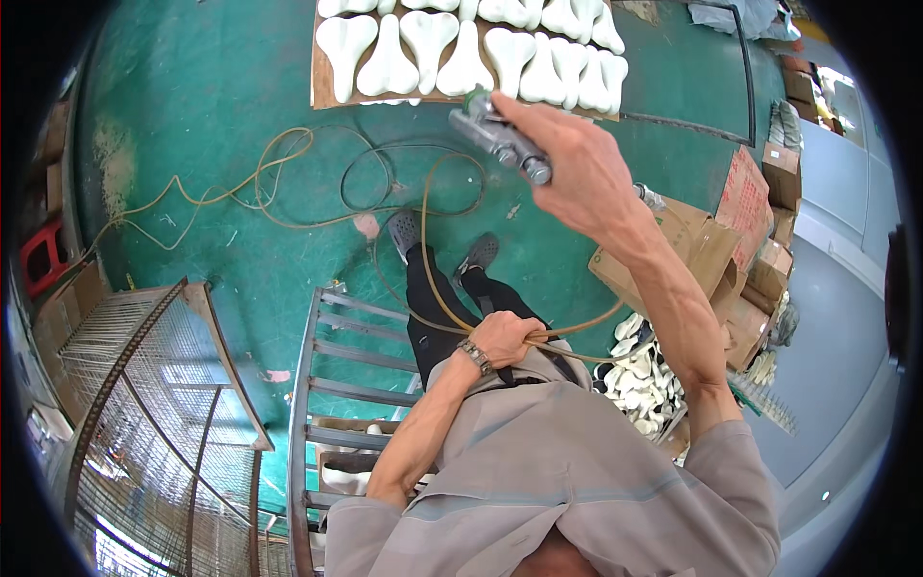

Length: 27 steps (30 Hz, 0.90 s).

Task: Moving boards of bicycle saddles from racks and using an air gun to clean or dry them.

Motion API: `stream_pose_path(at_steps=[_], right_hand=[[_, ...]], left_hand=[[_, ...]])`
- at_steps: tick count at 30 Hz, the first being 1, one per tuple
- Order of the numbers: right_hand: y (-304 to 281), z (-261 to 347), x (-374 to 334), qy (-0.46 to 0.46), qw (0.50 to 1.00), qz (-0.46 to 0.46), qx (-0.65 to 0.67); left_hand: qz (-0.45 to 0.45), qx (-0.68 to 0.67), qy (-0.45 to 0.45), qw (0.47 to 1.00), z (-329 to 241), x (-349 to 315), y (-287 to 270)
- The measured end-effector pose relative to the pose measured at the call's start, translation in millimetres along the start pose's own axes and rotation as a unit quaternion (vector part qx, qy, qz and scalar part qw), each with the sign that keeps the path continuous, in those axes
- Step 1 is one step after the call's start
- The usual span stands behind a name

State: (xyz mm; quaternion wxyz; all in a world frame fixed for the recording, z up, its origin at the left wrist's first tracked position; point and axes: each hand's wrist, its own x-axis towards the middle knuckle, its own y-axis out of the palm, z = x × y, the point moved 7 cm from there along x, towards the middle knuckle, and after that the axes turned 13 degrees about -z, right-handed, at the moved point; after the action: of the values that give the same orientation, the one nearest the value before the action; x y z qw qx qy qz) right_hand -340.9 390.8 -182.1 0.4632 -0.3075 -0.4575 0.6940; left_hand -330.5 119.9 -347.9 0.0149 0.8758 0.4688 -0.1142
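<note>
My right hand [583, 163] is raised and closed around a metal spray gun [502, 139], which is held just short of the board's near edge. On that brown board [320, 79] lie rows of white saddle-shaped pieces [430, 43], some with the narrow end toward me and others with it away. My left hand [507, 338], with a watch on the wrist, is at my waist, its fingers wrapped round tan hoses [586, 327]. The hoses loop down to the floor and also run off to the right under my right arm.
Coiled hose [279, 163] lies on the green floor [192, 87] ahead and to the left. A metal rack [361, 351] and wire mesh frames [163, 404] stand at my left. Cardboard boxes [673, 240] and a heap of white pieces [644, 380] are on the right.
</note>
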Motion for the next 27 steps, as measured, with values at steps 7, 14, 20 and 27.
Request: stream_pose_path(at_steps=[7,14,20,27], right_hand=[[-9.0,2.6,-26.0,-0.012,0.997,0.074,0.008],[-22.5,0.4,-46.2,-0.011,0.998,0.052,0.034],[-41.4,-41.8,-41.2,0.030,0.999,-0.032,-0.015],[-29.1,-48.7,-62.1,0.029,0.995,0.091,-0.021]], left_hand=[[0.017,-0.003,-0.011,1.000,4.2,-0.7,8.4],[0.044,0.008,0.006,0.999,-0.6,2.2,16.3],[0.062,0.029,0.010,0.998,-1.2,5.1,21.0],[0.092,0.044,-0.005,0.995,-1.2,8.3,23.5]])
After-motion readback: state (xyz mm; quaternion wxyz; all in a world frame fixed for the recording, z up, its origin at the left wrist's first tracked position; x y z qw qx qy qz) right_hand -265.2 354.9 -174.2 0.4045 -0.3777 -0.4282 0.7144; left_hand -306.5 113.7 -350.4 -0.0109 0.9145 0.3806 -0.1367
